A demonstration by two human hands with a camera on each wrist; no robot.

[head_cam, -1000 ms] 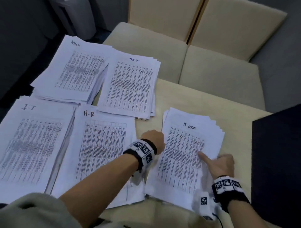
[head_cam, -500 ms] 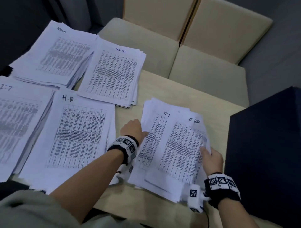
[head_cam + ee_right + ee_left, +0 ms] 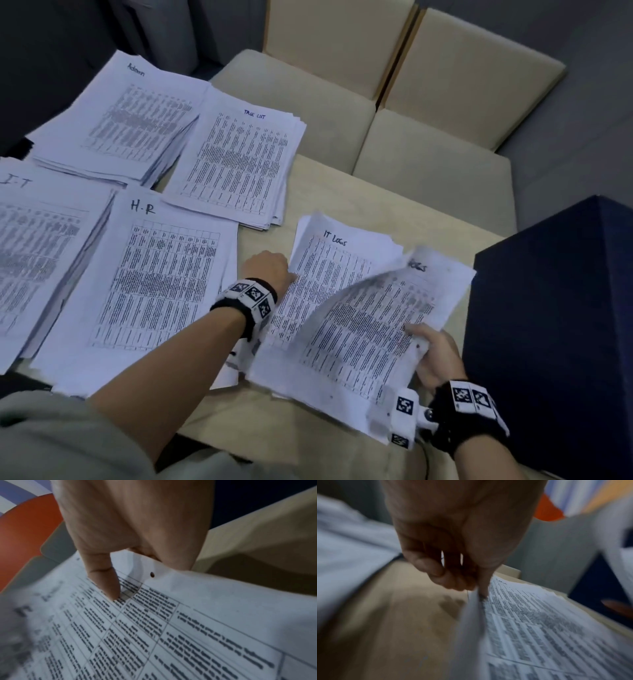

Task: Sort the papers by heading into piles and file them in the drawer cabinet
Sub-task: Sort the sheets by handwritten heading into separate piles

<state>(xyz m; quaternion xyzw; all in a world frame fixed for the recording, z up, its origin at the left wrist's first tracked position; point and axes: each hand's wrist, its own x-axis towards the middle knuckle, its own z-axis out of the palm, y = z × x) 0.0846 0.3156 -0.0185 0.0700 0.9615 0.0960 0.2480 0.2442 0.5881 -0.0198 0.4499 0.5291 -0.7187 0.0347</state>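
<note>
White printed IT Logs sheets (image 3: 370, 329), lower right: right hand (image 3: 436, 356) pinches them up for filing; left hand (image 3: 267, 270) pinches the pile's (image 3: 329, 260) edge, steadying it.

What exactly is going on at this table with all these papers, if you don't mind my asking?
A person is sorting printed sheets into headed piles on the table. Four piles lie to the left: Admin, Task List, I.T and H.R. The right hand pinches the edge of the top IT Logs sheet, lifted and curling, while the left hand holds the left edge of the IT Logs pile beneath. A dark blue cabinet stands at the right; nothing looks filed yet.
</note>
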